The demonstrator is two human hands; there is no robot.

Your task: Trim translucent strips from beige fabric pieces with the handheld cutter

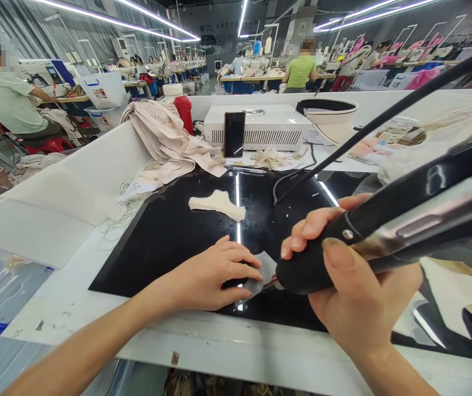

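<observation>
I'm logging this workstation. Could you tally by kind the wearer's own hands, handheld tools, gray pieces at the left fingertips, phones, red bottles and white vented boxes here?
Hands: 2, left hand and right hand
Handheld tool: 1
Gray piece: 1
Phone: 1
Red bottle: 1
White vented box: 1
Total: 7

The tool (409, 217) looks smooth plastic with shiny metal, the board (165, 247) glossy, the cloth piece (218, 203) matt.

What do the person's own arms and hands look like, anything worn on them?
No glove on the left hand or right hand. The left forearm and right forearm show no sleeve, watch or bracelet. No ring is visible.
</observation>
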